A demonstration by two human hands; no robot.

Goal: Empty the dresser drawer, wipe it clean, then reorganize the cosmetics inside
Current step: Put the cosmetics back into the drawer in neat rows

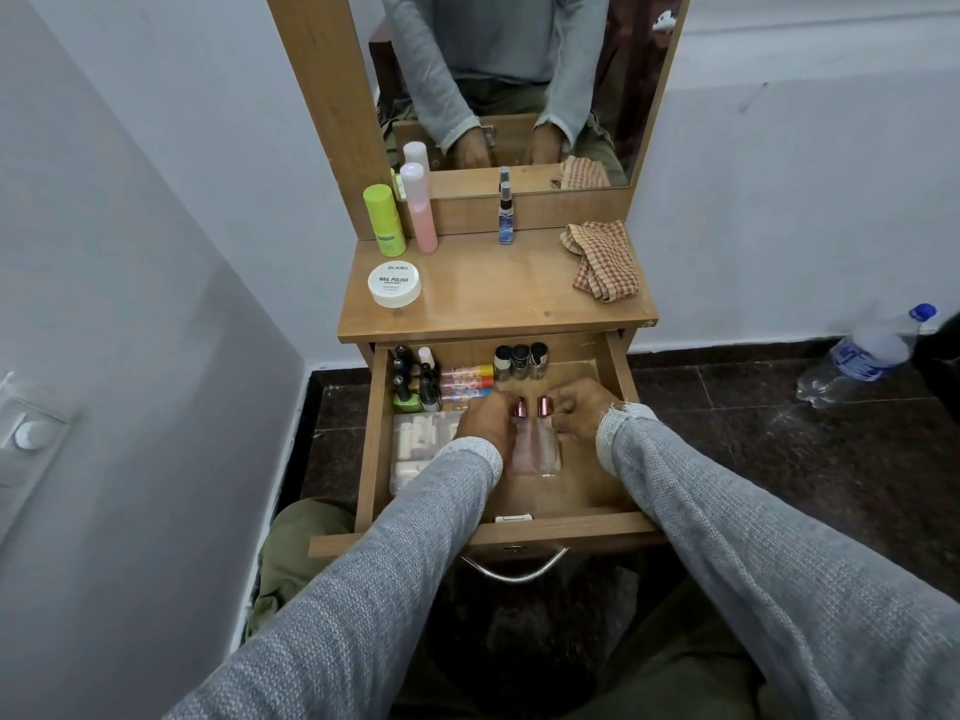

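Both hands are down in the open drawer (621, 376). Left hand (483, 420) curls its fingers round the pink bottle (522, 449), right hand (582, 407) grips the clear bottle (550, 449) beside it, mid-drawer. Nail polishes (413, 389) line the drawer's back-left corner. The checked cloth (602, 259) lies at the dresser top's right edge.

Head camera, looking forward-down, close over open drawer (618, 366).
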